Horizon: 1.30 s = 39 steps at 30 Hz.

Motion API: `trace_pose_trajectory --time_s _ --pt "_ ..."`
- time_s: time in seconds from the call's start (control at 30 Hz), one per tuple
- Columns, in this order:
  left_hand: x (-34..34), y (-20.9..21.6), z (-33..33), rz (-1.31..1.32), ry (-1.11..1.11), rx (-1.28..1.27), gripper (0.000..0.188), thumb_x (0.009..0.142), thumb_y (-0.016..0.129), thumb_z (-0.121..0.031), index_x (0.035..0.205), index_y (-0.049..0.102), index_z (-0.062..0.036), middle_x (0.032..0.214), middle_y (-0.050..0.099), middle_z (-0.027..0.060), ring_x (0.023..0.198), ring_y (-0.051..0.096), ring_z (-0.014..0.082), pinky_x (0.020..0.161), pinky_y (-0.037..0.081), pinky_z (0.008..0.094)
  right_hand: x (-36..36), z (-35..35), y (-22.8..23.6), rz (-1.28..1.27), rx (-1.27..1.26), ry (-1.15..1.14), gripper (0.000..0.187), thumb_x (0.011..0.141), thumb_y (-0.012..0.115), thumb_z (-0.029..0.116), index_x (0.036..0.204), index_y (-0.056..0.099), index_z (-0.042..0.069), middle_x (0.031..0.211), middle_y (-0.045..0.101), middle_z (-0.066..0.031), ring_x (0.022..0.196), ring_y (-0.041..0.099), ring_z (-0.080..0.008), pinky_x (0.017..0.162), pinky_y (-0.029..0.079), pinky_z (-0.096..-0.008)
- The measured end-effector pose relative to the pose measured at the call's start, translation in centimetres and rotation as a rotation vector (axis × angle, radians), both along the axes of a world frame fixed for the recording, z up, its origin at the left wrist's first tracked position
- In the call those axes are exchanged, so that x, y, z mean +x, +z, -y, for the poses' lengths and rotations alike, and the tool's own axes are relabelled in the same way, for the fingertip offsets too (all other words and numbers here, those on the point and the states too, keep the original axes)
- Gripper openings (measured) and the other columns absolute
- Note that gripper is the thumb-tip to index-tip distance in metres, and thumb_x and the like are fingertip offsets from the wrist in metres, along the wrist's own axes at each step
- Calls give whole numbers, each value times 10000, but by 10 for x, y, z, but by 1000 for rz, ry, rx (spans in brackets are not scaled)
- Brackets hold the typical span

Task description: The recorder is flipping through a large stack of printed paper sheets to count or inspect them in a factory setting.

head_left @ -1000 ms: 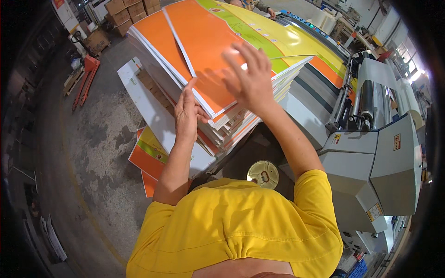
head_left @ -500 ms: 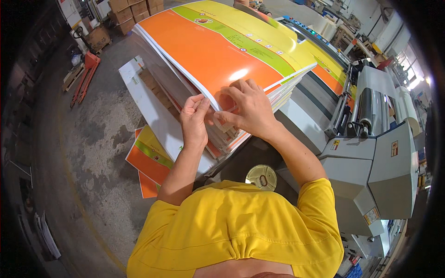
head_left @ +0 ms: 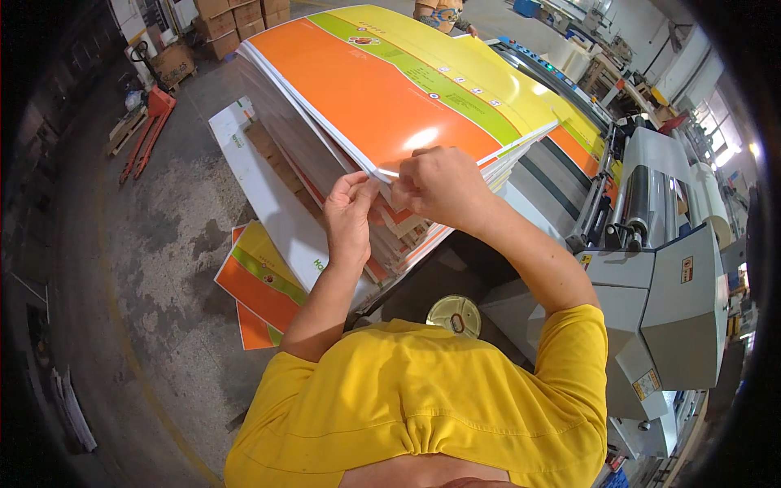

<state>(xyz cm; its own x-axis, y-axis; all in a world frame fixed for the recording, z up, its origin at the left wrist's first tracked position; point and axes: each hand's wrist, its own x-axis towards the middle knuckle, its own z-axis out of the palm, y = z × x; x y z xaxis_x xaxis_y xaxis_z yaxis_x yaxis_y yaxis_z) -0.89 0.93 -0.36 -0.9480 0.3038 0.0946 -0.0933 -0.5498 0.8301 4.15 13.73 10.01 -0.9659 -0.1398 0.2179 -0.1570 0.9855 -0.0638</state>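
Clock: centred on the two hands, with 12 o'clock pointing away from the person.
Top sheet: glossy orange, green and yellow print [head_left: 350,89], lying on the stack [head_left: 408,241]; it spreads from the hands towards 12 o'clock, its white-edged near corner right between them.
Left hand: at the corner's 8 o'clock side [head_left: 350,216], thumb and fingers bent together against the edges — I cannot tell whether the grip pinches a sheet or merely rests there.
Right hand: at the corner's 3 o'clock side [head_left: 443,185], fingers curled inward and knuckles up; a thin white sliver shows beside the fingertips, but the hand hides whether its grip has caught anything.
Step in hand: by the pose, close fingertip work on that near corner; whether the edges are being parted or evened up cannot be told.
Next move calls for: in my judgement, a light pinch from the right and a firm stop from the left — too hard a pull could crease the glossy sheet.
White panel: at 9 o'clock [head_left: 272,191], just beside the stack.
Loose printed sheets: at 8 o'clock, low down [head_left: 256,281].
Grey machine: at 4 o'clock [head_left: 679,317].
Shiny roll: at 3 o'clock [head_left: 647,199].
Pallet truck: orange, near 10 o'clock [head_left: 150,126].
Another person: just past 12 o'clock [head_left: 439,15], beyond the stack.
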Motion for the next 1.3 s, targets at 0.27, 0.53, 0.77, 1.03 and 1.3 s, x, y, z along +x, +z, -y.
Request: trace_pose_trajectory --time_s 0.27,0.53,0.77,1.03,1.3 --pt "4 21 2 19 -244 64 187 907 567 -173 951 590 7 809 603 35 647 587 100 527 542 262 -2 -17 -1 -226 -225 59 146 736 629 161 679 610 28 632 584 -116 582 571 -293 539 441 -385" --pt "-3 7 -6 34 -225 113 156 907 554 -134 923 607 12 858 637 70 721 624 122 590 561 281 -12 -38 -15 162 -731 -59 294 827 667 302 862 652 11 724 598 -94 715 592 -158 646 458 -300" --pt "-2 6 -6 50 -166 80 121 881 549 -64 934 608 27 837 638 79 682 625 127 600 570 289 -21 -38 -14 255 -690 9 264 811 675 248 878 643 -5 769 630 -65 706 580 -131 649 474 -261" --pt "-3 4 -8 53 -144 44 96 861 558 -55 886 598 28 769 615 56 643 616 127 555 570 284 -35 -43 5 431 -838 -138 195 786 632 163 673 644 6 635 614 -65 572 571 -177 570 474 -304" --pt "-1 3 -8 97 -115 23 57 831 581 -52 827 604 0 734 578 21 608 572 95 555 553 272 -13 -24 26 -721 -98 217 216 772 660 241 819 625 34 845 618 -90 824 564 -280 685 441 -397"
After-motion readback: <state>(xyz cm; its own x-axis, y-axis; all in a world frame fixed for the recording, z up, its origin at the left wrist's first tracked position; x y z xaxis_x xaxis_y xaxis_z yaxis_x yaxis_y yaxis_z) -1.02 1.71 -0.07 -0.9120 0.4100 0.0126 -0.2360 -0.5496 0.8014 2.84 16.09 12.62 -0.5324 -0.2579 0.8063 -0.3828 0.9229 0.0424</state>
